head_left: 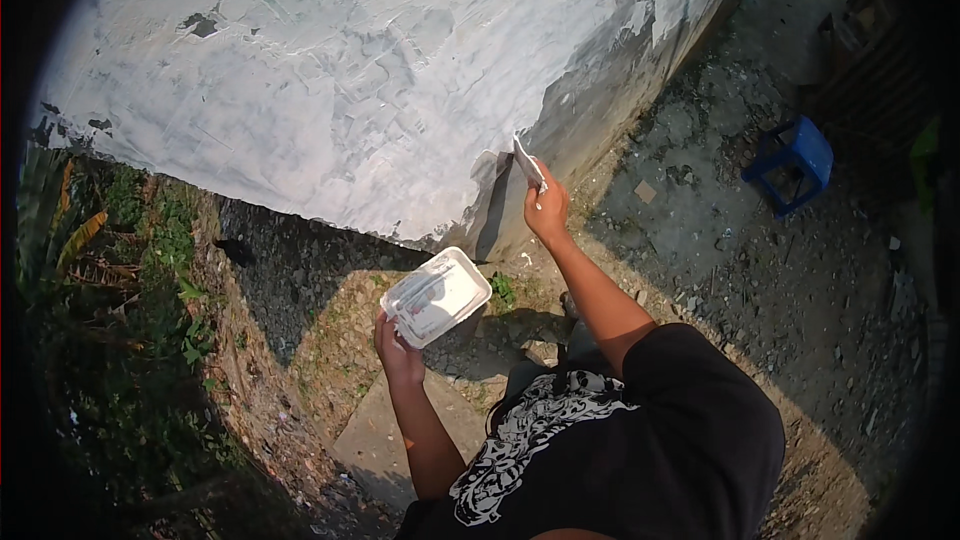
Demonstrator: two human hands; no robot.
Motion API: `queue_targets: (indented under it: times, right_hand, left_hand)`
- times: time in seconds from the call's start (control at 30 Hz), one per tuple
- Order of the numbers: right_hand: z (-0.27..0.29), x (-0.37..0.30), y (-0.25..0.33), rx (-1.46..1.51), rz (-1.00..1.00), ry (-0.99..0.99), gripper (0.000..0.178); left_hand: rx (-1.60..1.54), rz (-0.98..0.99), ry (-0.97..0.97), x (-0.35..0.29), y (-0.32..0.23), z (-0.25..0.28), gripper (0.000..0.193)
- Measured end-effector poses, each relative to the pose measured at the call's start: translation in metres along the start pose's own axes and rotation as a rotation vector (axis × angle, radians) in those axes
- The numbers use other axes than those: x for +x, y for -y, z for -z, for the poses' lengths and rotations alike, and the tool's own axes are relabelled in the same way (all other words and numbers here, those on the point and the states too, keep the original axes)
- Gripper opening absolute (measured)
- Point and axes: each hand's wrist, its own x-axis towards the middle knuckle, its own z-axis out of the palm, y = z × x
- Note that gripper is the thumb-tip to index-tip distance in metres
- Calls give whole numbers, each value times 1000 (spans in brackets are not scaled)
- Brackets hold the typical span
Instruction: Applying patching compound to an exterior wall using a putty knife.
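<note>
My right hand point(546, 208) grips a putty knife point(526, 162) smeared with white paste, its blade against the wall's lower part where white meets bare grey. White paste coats most of the wall point(330, 70) in rough, uneven strokes. Lower and to the left, my left hand point(399, 347) is closed on the near left edge of a white plastic tub point(437, 297). Streaks of white paste cover the inside of that tub. Beside the blade, a dark shadow falls on the grey strip of wall.
A blue plastic stool point(793, 164) stands on the rough ground to the right. Green plants point(150, 240) grow at the left below the wall. Under me lies a concrete slab point(400, 435), with stones and rubble around it.
</note>
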Motion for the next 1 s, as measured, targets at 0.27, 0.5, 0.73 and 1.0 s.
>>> queue_targets:
  times: [0.27, 0.5, 0.73, 1.0]
  right_hand:
    - [-26, -18, 25, -86, 12, -28, 48]
    - [-33, -87, 33, -92, 221, 320, 42]
    - [-22, -61, -11, -138, -133, -53, 21]
    - [-95, -59, -2, -49, -86, -170, 49]
  left_hand:
    - [-25, -10, 209, 8, -5, 11, 51]
    - [-34, 12, 239, 25, -21, 66, 42]
    - [-30, 43, 249, 24, -9, 65, 40]
    - [43, 27, 252, 17, 5, 78, 44]
